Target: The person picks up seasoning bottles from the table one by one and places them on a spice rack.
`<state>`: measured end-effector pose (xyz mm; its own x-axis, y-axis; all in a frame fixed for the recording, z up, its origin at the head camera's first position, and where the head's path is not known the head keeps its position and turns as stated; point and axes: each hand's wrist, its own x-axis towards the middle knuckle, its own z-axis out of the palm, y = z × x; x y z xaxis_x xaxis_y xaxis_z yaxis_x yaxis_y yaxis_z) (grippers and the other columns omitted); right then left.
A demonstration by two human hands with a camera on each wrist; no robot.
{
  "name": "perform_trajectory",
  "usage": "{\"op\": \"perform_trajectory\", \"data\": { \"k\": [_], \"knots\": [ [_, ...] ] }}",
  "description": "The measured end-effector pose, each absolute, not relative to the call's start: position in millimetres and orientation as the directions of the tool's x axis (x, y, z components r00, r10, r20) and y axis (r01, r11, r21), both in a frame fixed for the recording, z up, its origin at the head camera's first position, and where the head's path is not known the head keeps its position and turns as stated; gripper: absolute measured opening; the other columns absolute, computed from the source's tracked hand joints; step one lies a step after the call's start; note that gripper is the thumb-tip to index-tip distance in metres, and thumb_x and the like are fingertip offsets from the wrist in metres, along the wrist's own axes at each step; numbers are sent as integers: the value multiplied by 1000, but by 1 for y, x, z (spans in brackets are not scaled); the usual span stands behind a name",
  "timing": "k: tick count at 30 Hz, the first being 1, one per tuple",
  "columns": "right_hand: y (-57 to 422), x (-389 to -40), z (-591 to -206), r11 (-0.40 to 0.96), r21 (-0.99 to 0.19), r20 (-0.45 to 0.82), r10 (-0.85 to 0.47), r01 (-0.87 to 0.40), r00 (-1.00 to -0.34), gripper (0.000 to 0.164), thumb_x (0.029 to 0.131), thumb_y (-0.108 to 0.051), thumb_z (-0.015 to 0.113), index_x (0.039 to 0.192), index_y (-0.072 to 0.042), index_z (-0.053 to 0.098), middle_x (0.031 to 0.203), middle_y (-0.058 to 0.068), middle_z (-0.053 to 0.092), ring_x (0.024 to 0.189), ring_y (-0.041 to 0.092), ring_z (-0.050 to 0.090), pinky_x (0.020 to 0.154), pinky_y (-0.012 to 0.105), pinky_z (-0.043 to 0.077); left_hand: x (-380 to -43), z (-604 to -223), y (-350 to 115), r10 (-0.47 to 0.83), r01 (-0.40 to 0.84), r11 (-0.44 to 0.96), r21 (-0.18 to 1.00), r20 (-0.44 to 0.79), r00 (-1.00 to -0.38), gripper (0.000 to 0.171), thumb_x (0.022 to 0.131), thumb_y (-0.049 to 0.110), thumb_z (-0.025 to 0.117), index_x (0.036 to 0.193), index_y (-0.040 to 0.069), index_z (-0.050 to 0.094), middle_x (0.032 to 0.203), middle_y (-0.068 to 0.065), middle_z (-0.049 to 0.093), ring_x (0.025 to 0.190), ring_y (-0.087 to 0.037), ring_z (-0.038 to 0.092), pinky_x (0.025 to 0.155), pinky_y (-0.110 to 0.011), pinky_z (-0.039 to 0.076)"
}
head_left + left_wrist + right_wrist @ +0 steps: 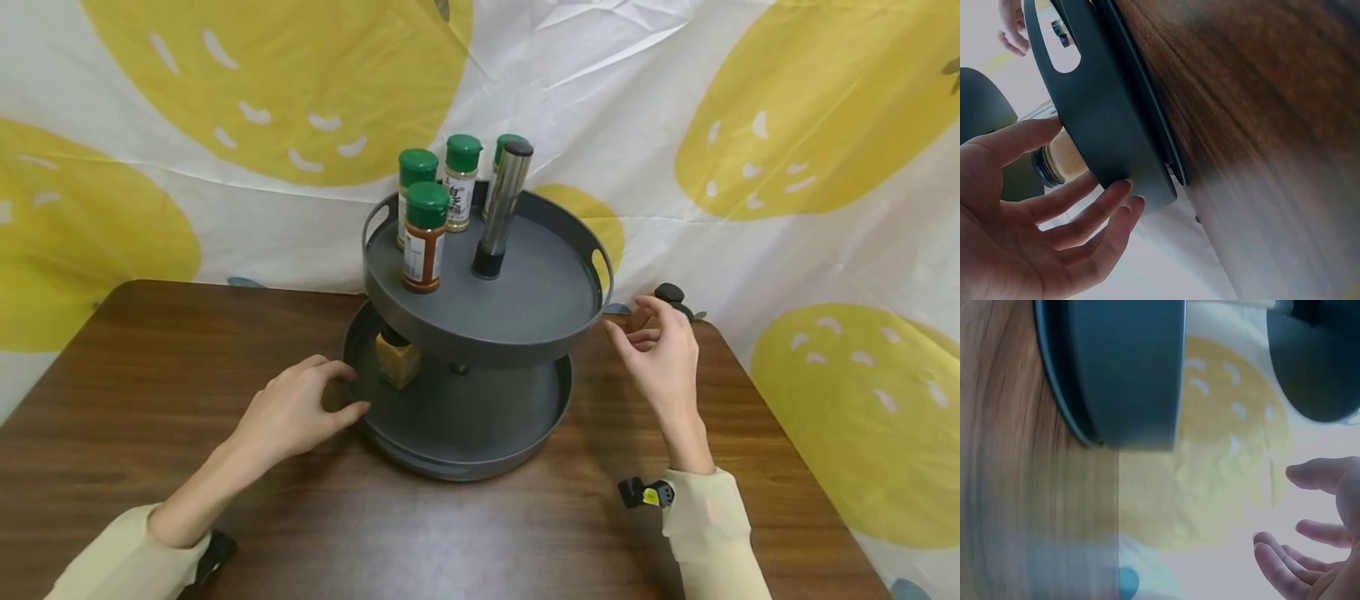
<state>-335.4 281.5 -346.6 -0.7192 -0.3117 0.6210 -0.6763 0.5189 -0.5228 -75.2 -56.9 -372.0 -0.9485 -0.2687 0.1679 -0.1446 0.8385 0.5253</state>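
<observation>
A dark grey two-tier turntable rack stands on the table. Near the left rim of its lower tray (480, 433), my left hand (292, 408) has thumb and fingers spread; in the left wrist view the fingertips touch the tray wall (1094, 106). A squarish jar (397, 360) with tan contents and a black lid sits on this tray, partly under the upper tray (540, 283). Beside the upper tray's right handle hole, my right hand (663, 358) hovers with loosely bent fingers, holding nothing. Green-capped spice bottles, including a red-brown one (424, 242), stand on the upper tray.
A metal post (504, 208) with a black cap rises from the upper tray's middle. Behind the brown wooden table (187, 358) hangs a white cloth with yellow fruit prints (300, 83). A small black object (670, 293) shows behind my right hand.
</observation>
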Motion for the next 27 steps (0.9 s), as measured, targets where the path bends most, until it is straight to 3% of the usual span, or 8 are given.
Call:
{"op": "perform_trajectory", "data": {
  "k": [3,6,9,12,16,19,22,27],
  "knots": [
    [287,-343,-347,551,-531,616,-271,-644,-739,53,86,-12,80,131,6,58,117,26,54,75,36,70,65,1,40,-75,-372,-57,-269,-144,840,523,171,-948,42,86,34,77,117,8,71,117,-12,66,105,-38,64,77,-61,52],
    [293,-349,-347,583,-557,597,-215,-592,-773,56,87,-17,79,134,3,56,122,25,52,73,15,68,68,4,40,-75,-372,-56,-269,-143,842,521,175,-947,42,86,35,77,117,7,71,116,-12,66,105,-38,65,76,-61,52],
    [300,-354,-348,608,-584,571,-165,-538,-805,58,88,-22,78,137,0,55,124,23,50,69,-10,56,66,4,40,-75,-372,-56,-268,-139,842,521,181,-946,42,86,34,77,117,7,71,115,-12,66,104,-37,65,76,-60,52],
    [306,-361,-350,630,-605,538,-128,-487,-833,61,90,-25,77,140,-1,52,126,23,48,67,-20,47,67,9,43,-74,-372,-56,-269,-138,841,523,183,-946,41,86,34,77,117,7,71,114,-12,66,103,-37,65,76,-60,52],
    [311,-371,-355,661,-632,479,-77,-404,-874,67,90,-30,75,146,-4,46,130,22,46,69,-11,49,89,35,47,-73,-372,-56,-272,-143,839,525,177,-946,41,86,34,77,117,7,71,115,-13,66,103,-38,65,77,-59,52],
    [315,-379,-360,668,-656,442,-39,-352,-896,73,89,-31,75,149,-6,41,131,21,46,93,13,57,101,53,39,-73,-372,-56,-274,-147,838,525,173,-946,41,86,34,77,117,7,71,115,-13,66,104,-38,65,77,-59,52],
    [318,-388,-366,671,-677,403,-6,-303,-915,79,88,-34,75,152,-8,36,132,22,45,117,35,47,103,57,35,-73,-371,-56,-275,-149,839,523,172,-946,42,86,34,77,117,7,71,116,-14,66,104,-38,64,77,-60,52],
    [325,-401,-376,680,-700,315,21,-218,-949,85,88,-41,73,155,-12,29,141,24,43,127,41,43,105,59,35,-74,-371,-56,-273,-150,841,520,170,-947,42,86,34,77,117,7,71,116,-13,66,103,-38,65,75,-60,53]
  ]
}}
